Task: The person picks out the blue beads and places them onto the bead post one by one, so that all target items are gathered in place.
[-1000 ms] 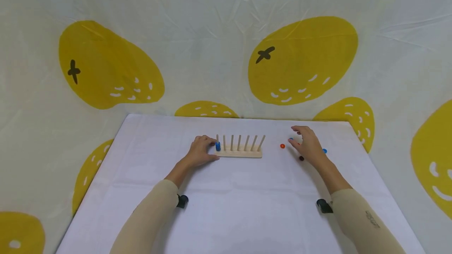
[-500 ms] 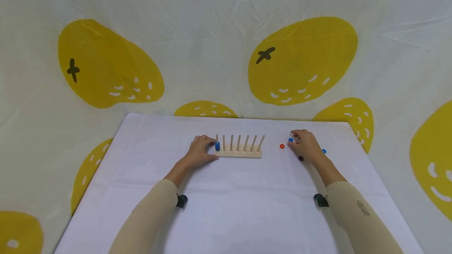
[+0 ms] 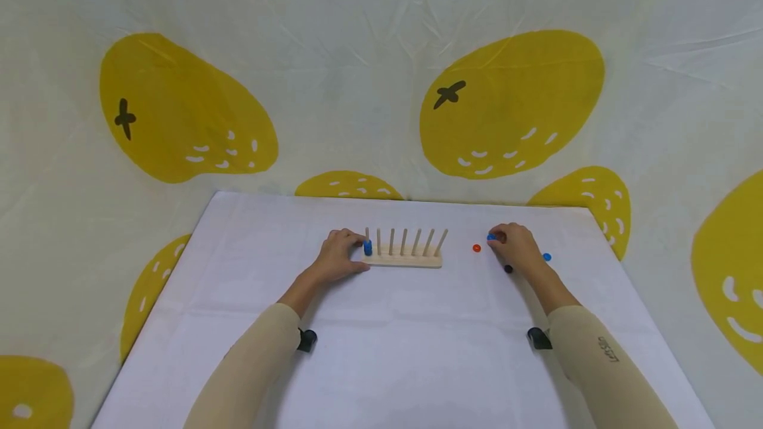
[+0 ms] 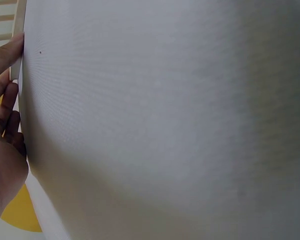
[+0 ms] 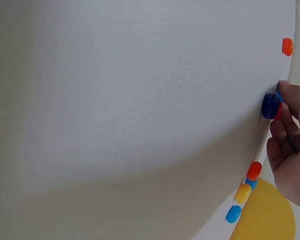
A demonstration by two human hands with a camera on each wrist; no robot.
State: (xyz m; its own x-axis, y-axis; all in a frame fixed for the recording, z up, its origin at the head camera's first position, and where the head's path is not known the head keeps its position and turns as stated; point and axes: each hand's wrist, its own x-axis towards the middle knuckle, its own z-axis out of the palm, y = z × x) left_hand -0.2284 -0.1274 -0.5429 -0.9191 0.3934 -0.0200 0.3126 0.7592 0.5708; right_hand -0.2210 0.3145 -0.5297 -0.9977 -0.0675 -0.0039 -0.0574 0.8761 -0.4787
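My left hand (image 3: 338,255) grips the left end of a wooden peg rack (image 3: 411,260), thumb at its front and fingers behind. Several upright pegs stand in a row on it, and blue beads (image 3: 367,248) are stacked on the leftmost one. In the left wrist view, the thumb and fingers lie against the rack's pale edge (image 4: 16,55). Over to the right, my right hand (image 3: 517,247) pinches a blue bead (image 3: 491,237) between thumb and forefinger at the table surface. In the right wrist view, a dark bead (image 5: 270,106) partly hides that pinch.
An orange-red bead (image 3: 477,248) lies left of the right hand, a dark bead (image 3: 508,269) below it and a blue bead (image 3: 547,257) to its right. Orange, yellow (image 5: 243,193) and blue beads show in the right wrist view. A patterned cloth (image 3: 357,85) hangs behind the white table.
My right hand has lowered slightly, and its thumb and forefinger have come together on the blue bead. The left hand keeps holding the rack in place.
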